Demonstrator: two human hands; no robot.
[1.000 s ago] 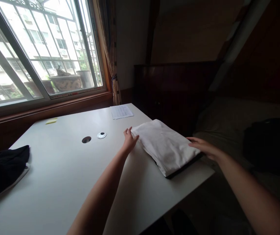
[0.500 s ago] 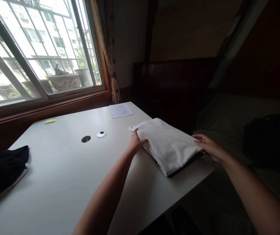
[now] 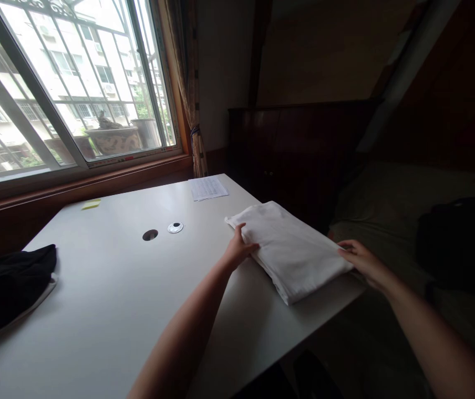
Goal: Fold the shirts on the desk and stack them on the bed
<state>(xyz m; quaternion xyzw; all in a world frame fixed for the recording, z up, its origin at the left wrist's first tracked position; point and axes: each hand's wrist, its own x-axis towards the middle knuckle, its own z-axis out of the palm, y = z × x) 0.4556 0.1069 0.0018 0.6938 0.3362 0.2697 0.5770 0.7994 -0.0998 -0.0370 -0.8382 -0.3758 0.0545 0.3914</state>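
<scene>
A folded white cloth (image 3: pixel 295 249) lies at the right side of the white table (image 3: pixel 129 299), close to its edge. My left hand (image 3: pixel 241 248) grips the cloth's left edge, thumb on top and some fingers hidden beneath or behind it. At the opposite edge, my right hand (image 3: pixel 360 260) pinches the right corner between thumb and fingers, near the table's corner.
Black and white clothing (image 3: pixel 13 291) lies at the table's left side. Farther back are a round hole (image 3: pixel 150 235), its cover (image 3: pixel 175 228), yellow notes (image 3: pixel 91 204) and a printed paper (image 3: pixel 209 188). A window (image 3: pixel 75 83) stands behind; a dark bag (image 3: pixel 457 244) is at right.
The black layer that showed under the white cloth's front edge is no longer visible. The cloth looks flatter, and both hands still hold its sides. The view has shifted slightly left.
</scene>
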